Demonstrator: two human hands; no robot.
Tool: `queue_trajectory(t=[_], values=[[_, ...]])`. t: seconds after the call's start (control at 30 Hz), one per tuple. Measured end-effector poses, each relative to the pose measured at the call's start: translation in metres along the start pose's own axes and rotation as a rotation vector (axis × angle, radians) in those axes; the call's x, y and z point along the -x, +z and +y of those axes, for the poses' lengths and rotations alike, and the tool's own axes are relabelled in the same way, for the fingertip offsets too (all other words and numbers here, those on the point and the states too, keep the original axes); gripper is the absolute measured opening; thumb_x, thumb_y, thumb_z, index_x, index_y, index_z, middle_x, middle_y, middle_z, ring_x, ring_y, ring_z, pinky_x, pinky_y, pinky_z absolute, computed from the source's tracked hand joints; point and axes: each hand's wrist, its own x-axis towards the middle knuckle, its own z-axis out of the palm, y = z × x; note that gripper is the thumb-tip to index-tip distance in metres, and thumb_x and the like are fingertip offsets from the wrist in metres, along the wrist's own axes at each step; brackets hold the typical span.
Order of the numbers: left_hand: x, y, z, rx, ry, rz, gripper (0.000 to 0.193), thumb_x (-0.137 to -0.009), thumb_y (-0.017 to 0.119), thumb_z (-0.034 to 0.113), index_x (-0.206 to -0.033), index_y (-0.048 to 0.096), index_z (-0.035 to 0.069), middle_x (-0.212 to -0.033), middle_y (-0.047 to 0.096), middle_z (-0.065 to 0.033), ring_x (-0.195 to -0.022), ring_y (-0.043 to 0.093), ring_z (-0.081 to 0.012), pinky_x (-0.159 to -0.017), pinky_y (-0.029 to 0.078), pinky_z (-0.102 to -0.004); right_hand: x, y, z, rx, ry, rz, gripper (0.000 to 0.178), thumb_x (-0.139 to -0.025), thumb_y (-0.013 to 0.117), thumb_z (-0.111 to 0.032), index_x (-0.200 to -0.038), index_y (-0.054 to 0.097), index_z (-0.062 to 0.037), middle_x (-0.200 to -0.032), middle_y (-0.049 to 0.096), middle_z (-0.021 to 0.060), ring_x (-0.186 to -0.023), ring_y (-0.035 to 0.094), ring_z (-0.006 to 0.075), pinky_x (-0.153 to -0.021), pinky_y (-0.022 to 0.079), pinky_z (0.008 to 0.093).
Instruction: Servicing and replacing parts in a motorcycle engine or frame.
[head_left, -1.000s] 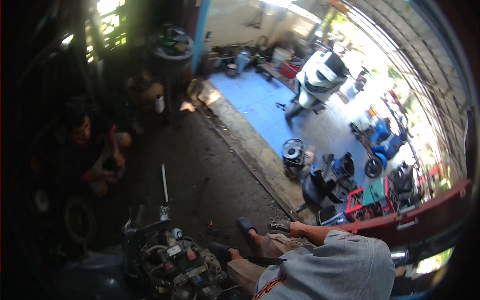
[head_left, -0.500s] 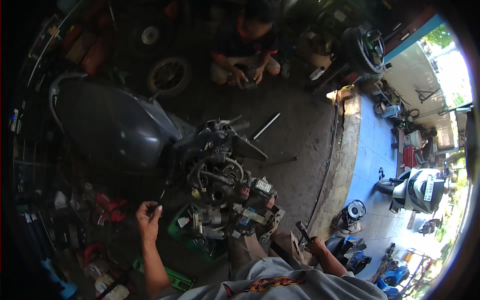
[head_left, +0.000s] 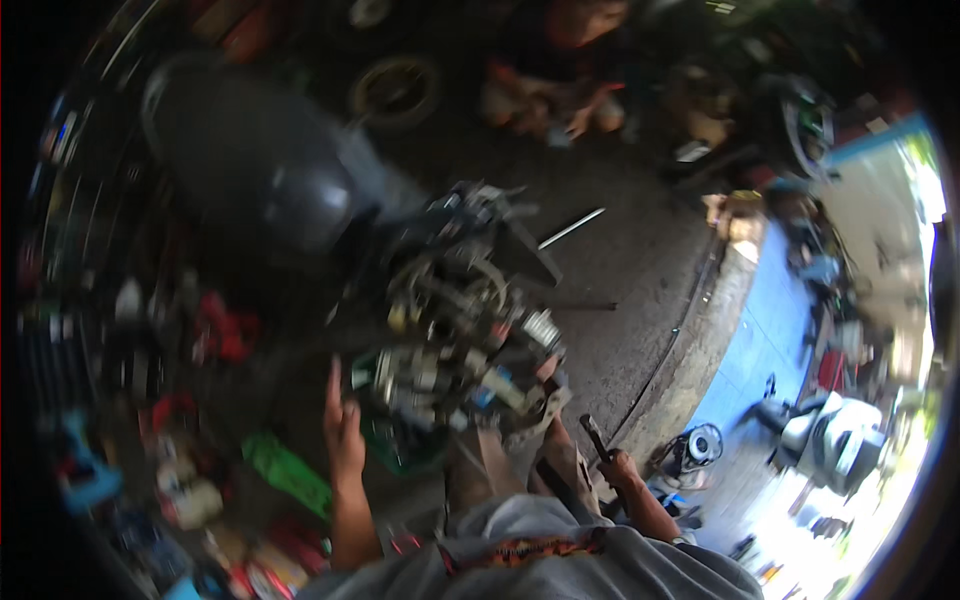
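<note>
My left hand (head_left: 345,430) is raised beside the green tray, one finger stretched upward and nothing visible in it; the picture is smeared there. My right hand (head_left: 622,468) is closed round a dark bar-shaped tool (head_left: 592,436), which points up and to the left near my knee. Its exact kind is too blurred to tell. Before me stands a partly stripped motorcycle (head_left: 450,290), its engine parts and cables exposed. A pile of metal parts with wiring (head_left: 480,385) lies in front of my knees, over the green tray (head_left: 385,450).
Across from me a person (head_left: 555,90) crouches, holding something dark. A metal rod (head_left: 572,229) lies on the floor. Wheels, a red object (head_left: 225,328) and a green piece (head_left: 288,475) are on the left. To the right are a raised curb (head_left: 690,350), blue tiles and a parked scooter (head_left: 830,440).
The view has swung, shifting the motorcycle and the person up and right. My left hand has gone from fingers drawn together to one finger stretched up. My right hand still grips the tool.
</note>
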Motion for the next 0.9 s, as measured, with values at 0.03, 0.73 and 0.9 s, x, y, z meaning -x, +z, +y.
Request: queue_trajectory(t=[0.03,0.73,0.9], values=[[0.013,-0.001,0.004,-0.073,0.031,0.038,0.085,-0.094,0.05,0.055,-0.152,0.027,-0.003,-0.156,0.034,-0.0191,-0.137,0.039,-0.0254,-0.114,0.027,-0.0362,-0.006,-0.004,0.001,0.007,0.02,-0.032,0.035,-0.078,0.066,-0.026,-0.088,0.066,0.0082,-0.073,0.069,0.0223,-0.066,0.072,0.0311,-0.063,0.058,0.043],[0.12,0.154,-0.003,-0.769,0.24,0.365,0.082,-0.092,0.046,0.067,-0.155,0.029,0.017,-0.156,0.014,-0.0291,-0.141,0.009,-0.0536,-0.113,0.01,-0.0624,-0.099,-0.087,0.158,0.266,-0.145,0.044,0.029,-0.077,0.07,-0.014,-0.094,0.065,0.0086,-0.069,0.067,0.0172,-0.053,0.066,0.0227,-0.047,0.054,0.0366],[0.111,0.141,0.014,-0.85,0.358,0.359,0.076,-0.095,0.031,0.07,-0.156,0.029,0.024,-0.159,0.008,-0.0258,-0.143,0.003,-0.0536,-0.114,0.005,-0.0633,-0.076,-0.097,0.138,0.281,-0.113,0.013,0.031,-0.076,0.071,-0.015,-0.096,0.066,0.0078,-0.073,0.069,0.0185,-0.054,0.067,0.0247,-0.051,0.056,0.0381]])
